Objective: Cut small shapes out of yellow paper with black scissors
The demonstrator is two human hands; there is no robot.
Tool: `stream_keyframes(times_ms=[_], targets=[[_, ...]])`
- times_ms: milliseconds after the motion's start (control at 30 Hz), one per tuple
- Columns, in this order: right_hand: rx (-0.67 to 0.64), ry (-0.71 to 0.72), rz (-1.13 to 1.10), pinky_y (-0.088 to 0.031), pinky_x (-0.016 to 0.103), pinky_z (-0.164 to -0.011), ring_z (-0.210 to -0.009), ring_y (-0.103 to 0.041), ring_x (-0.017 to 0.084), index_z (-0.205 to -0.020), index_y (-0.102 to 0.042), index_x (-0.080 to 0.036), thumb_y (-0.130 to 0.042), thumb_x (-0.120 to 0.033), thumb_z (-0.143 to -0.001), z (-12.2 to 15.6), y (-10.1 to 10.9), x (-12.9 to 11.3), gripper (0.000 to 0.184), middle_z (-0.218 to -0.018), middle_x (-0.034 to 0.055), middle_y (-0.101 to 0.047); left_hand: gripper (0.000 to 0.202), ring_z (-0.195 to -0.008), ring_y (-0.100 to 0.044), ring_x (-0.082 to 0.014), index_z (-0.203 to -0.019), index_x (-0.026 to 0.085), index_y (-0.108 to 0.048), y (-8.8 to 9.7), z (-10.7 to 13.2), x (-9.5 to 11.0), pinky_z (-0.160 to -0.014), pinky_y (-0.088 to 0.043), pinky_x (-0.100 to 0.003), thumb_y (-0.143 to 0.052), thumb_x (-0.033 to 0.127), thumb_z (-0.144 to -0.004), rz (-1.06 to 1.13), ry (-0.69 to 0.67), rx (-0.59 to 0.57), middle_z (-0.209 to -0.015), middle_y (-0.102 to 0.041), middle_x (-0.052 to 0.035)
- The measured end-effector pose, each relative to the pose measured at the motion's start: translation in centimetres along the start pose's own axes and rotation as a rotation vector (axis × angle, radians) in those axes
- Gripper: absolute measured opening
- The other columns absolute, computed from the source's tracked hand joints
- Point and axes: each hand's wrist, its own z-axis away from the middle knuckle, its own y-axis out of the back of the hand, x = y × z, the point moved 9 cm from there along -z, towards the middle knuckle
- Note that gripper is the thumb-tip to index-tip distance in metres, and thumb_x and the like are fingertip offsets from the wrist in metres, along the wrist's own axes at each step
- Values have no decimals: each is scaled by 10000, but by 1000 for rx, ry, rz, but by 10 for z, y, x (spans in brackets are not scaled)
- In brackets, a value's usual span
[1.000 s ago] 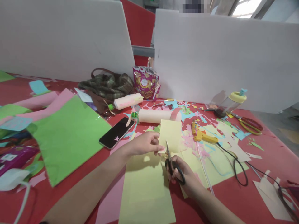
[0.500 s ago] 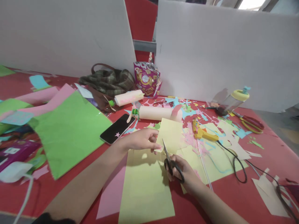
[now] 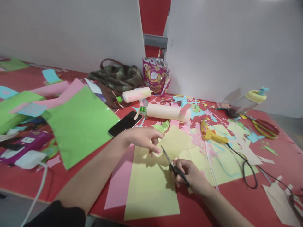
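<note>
A small pale yellow sheet of paper is tilted in front of me. My left hand pinches its lower left edge between thumb and fingers; the exact contact is partly hidden. My right hand grips black-handled scissors by the finger loops. Their blades point up and left, look nearly closed and lie by the sheet's lower left edge. Beneath both hands lies a larger yellow sheet, partly over a pink sheet.
A phone and a green sheet lie to the left. Paper-wrapped bottles rest behind my hands. A yellow glue gun with a black cord, paper scraps, a clear bottle and red-and-yellow-handled scissors are on the right.
The small yellow sheet has turned and tipped lower in my left hand. The scissors have shifted slightly down to its lower left edge, blades closer together. The view has tilted down and left.
</note>
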Motion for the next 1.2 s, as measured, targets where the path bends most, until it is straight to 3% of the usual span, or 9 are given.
stream_keyframes(times_ms=[133, 500, 833, 1200], targets=[[19, -30, 29, -283, 167, -349, -356, -433, 43, -478, -286, -184, -711, -206, -508, 0, -1, 1, 427, -510, -53, -478, 120, -535, -586, -152, -625, 194, -492, -5, 2, -2, -466, -373, -200, -573, 281, -646, -21, -9, -80, -540, -605, 0], [-24, -102, 36, -228, 150, -315, -315, -376, 32, -502, -292, -189, -679, -207, -559, 3, -1, 12, 392, -419, -86, -413, 267, -467, -534, -109, -561, 183, -352, -13, 1, -7, -415, -310, -178, -605, 256, -610, 4, 32, -182, -494, -589, 24], [-55, -126, 22, -322, 175, -344, -335, -387, 44, -540, -308, -193, -708, -263, -527, 5, -3, 15, 406, -422, -95, -405, 332, -510, -527, -100, -572, 180, -280, -20, -3, -6, -448, -319, -177, -587, 290, -633, -93, -40, -237, -528, -578, 24], [-138, -97, 92, -218, 163, -361, -409, -307, 36, -567, -325, -184, -699, -333, -539, 5, -5, 13, 404, -508, -74, -392, 226, -529, -561, -118, -642, 163, -409, -32, -4, -10, -463, -382, -187, -605, 274, -641, -1, 30, -329, -526, -587, 16]])
